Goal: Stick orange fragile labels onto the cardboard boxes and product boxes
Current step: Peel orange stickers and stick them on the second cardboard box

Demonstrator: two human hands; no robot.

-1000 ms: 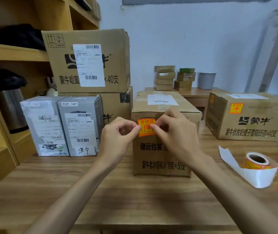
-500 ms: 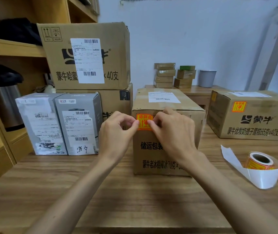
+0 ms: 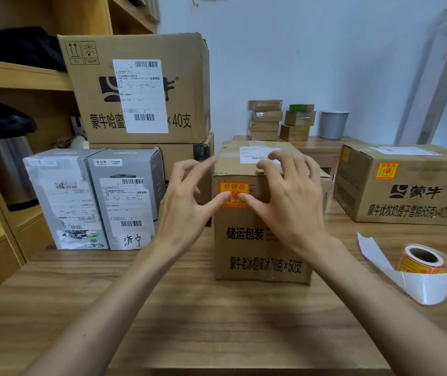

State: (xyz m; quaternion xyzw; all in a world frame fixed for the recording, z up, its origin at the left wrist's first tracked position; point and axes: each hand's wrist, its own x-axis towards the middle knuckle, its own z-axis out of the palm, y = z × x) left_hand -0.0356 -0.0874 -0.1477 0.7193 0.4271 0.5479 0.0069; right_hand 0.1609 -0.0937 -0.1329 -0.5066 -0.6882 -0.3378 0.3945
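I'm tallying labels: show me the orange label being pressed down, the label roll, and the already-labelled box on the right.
Orange square fragile label (image 3: pixel 233 187): head view, top printed band.
Roll of orange labels (image 3: pixel 413 265): head view, orange outer wrap.
Brown cardboard box at right (image 3: pixel 406 204): head view, front face.

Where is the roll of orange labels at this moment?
In the head view, the label roll lies on the wooden table at the right, in front of the labelled cardboard box.
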